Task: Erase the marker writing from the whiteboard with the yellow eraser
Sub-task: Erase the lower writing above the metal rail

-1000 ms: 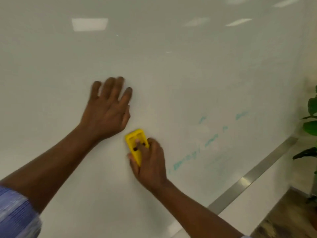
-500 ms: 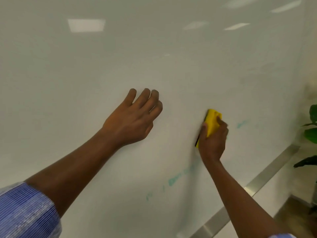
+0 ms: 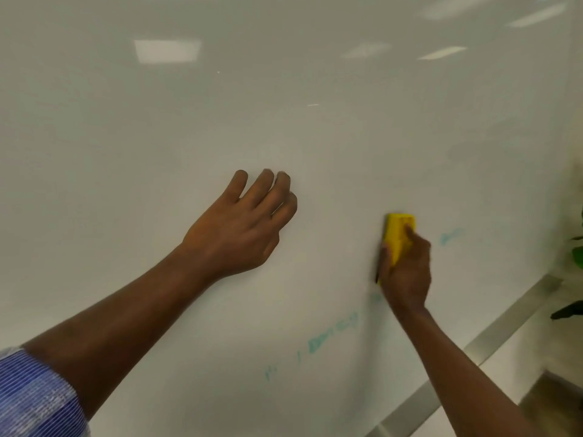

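Note:
A large whiteboard (image 3: 284, 121) fills the view. My right hand (image 3: 407, 272) presses the yellow eraser (image 3: 398, 233) flat against the board at the right. Faint teal marker writing (image 3: 334, 332) runs diagonally below my right wrist, with smaller smears lower left (image 3: 271, 372) and one patch right of the eraser (image 3: 451, 236). My left hand (image 3: 246, 225) rests flat on the board to the left of the eraser, fingers together, holding nothing.
A metal frame strip (image 3: 492, 342) borders the board's lower right edge. Green plant leaves (image 3: 575, 257) show at the far right, with wooden floor (image 3: 555, 402) below. Ceiling lights reflect in the board's upper part.
My right hand carried the eraser from the lower middle of the board up and to the right across the writing, wiping some of it. My left hand shifted right in the view.

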